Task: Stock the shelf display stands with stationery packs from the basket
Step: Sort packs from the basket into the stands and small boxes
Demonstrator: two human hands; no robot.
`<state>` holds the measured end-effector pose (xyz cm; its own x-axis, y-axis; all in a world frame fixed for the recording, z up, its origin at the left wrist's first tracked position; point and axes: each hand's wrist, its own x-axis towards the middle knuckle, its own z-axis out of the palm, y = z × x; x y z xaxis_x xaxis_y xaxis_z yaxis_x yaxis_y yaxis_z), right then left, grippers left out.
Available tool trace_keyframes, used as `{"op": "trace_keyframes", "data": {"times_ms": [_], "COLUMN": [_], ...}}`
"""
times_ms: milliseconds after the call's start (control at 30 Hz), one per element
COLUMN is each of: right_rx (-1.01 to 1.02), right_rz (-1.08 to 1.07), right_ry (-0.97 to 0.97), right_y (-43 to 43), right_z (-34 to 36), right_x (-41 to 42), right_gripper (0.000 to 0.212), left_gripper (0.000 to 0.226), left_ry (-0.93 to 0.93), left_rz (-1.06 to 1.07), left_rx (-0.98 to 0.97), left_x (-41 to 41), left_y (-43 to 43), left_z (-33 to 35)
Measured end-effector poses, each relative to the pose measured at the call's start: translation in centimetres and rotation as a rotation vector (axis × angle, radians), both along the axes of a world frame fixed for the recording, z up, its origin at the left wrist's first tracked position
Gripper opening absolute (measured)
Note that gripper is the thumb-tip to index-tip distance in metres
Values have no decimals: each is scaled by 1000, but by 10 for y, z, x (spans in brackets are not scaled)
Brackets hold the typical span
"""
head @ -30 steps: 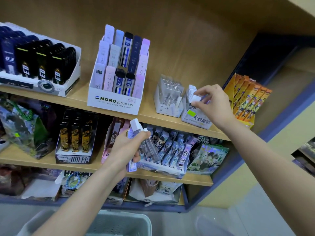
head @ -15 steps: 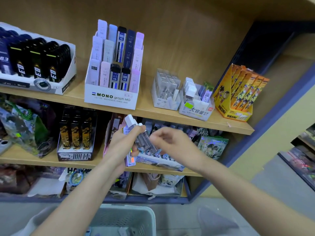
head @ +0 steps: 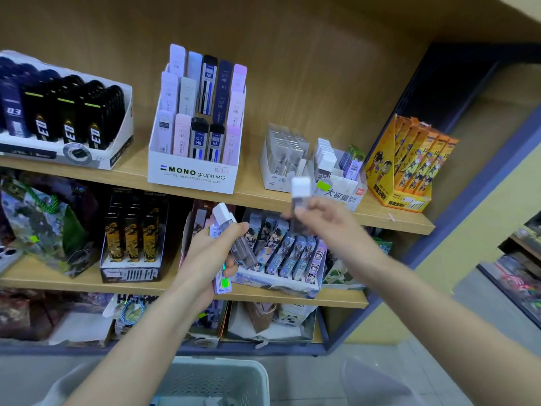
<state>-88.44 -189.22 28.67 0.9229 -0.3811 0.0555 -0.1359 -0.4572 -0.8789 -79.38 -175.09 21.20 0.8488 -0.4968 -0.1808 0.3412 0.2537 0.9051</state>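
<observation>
Head view looks down over both forearms at a wooden shelf unit. Left hand [head: 209, 256] has its grip clenched round a small bundle of packs [head: 243, 252] — clear lead cases w/ white caps sticking up past the thumb, plus a lilac pack [head: 223, 284] w/ a green sticker poking out below the palm. It hangs in front of the middle shelf [head: 58, 284], just before the stand of cartoon-print packs [head: 281, 259].

Right hand [head: 325, 221] pinches a single clear pack [head: 301, 189], white cap up, btwn thumb and fingertips. The pack is motion-blurred and held in the air in front of the upper shelf [head: 251, 199], just below the white stand w/ the green label [head: 341, 190]. That stand holds white-capped packs at its left, lilac and green ones at its right. The two hands are near each other, not touching.

Left of it sits a smaller white stand of grey packs [head: 282, 159], then the MONO graph MG stand [head: 191, 171], then a box of black lead cases [head: 64, 127]. An orange stand [head: 409, 171] is at far right.

Basket [head: 219, 379] — pale, perforated — sits at the bottom edge btwn the forearms; contents too blurred to tell.
</observation>
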Motion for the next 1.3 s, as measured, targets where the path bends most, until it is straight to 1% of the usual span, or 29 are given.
{"op": "trace_keyframes", "data": {"times_ms": [100, 167, 233, 333, 367, 467, 500, 567, 633, 700, 733, 867, 1000, 1067, 1100, 1133, 1167, 1200, 1233, 1300], "right_rx": [-202, -294, -384, -537, -582, -722, -754, -801, -791, -752, -756, -858, -956, -931, -875, -804, -725, -640, -551, -344], "right_rz": [-185, -291, -336, -337, -311, -219, -202, -178, -158, -140, -139, -189, -264, -279, -264, -238, -195, -144, -89, -5], "right_ry": [-167, -275, -301, -243, -210, -61, -33, -8, -30, -76, -106, -203, -188, -282, -357, -409, -412, -355, -254, -46], "right_y": [-30, -48, -62, -73, -76, -81, -82, -85, -86, -85, -86, -88, -85, -71, -60, -47, -33, -21, -9, 7], "right_z": [25, 36, 42, 47, 47, 46, 46, 45, 47, 47, 46, 39, 32, 28, 24, 19, 11, 3, -6, -23], "right_x": [8, 16, 24, 32, 34, 37, 37, 38, 38, 37, 37, 39, 39, 35, 32, 28, 25, 22, 20, 21], "right_gripper": [7, 5, 15, 31, 30, 15, 14, 11, 6, 18, 20, 12, 21, 14, 9, 9, 11, 11, 13, 26], "left_gripper": [19, 19, 20, 24, 25, 30, 31, 32, 31, 32, 31, 26, 21, 19, 19, 21, 24, 25, 24, 20], "left_ry": [18, 24, 27, 35, 33, 30, 29, 26, 24, 32, 40, 72, 101, 113, 108, 98, 88, 81, 78, 73], "left_rz": [12, 20, 26, 33, 34, 33, 33, 34, 33, 23, 9, -65, -99, -104, -109, -118, -127, -140, -153, -183], "left_rx": [-20, -25, -24, -14, -3, 24, 30, 41, 36, 21, 13, 8, -11, -34, -36, -32, -26, -19, -13, 4], "left_x": [1, 2, 1, 2, 2, 3, 4, 4, 5, 5, 5, 3, 3, 3, 4, 4, 4, 3, 2, 0], "left_y": [0, 0, 0, 1, 1, 2, 2, 2, 2, 1, 0, 0, 1, 1, 1, 1, 1, 1, 0, 0], "left_z": [-1, -1, -2, -2, -3, -3, -3, -4, -5, -5, -5, -3, -3, -4, -4, -4, -5, -4, -4, -3]}}
